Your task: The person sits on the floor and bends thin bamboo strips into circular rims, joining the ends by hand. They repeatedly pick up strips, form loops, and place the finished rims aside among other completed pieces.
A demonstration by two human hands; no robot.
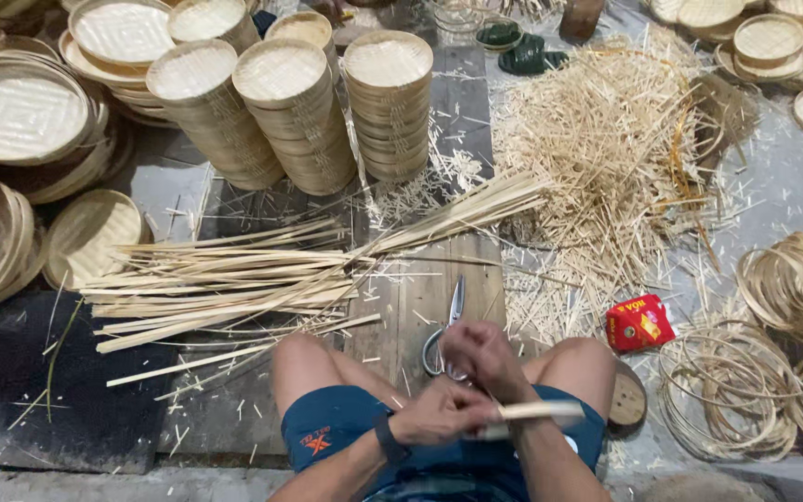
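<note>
Two hands meet over the lap at six o'clock: the left hand (439,414) closes on a bamboo strip (541,410), the right hand (480,358) grips above it. Bending goes best slowly, close to the body. Scissors (448,325) lie at twelve; loose strips (225,284) crowd ten o'clock, coiled hoops (792,284) three.

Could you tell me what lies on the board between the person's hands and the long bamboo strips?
In the head view, scissors lie on the wooden board, between the hands and the bamboo strips.
</note>
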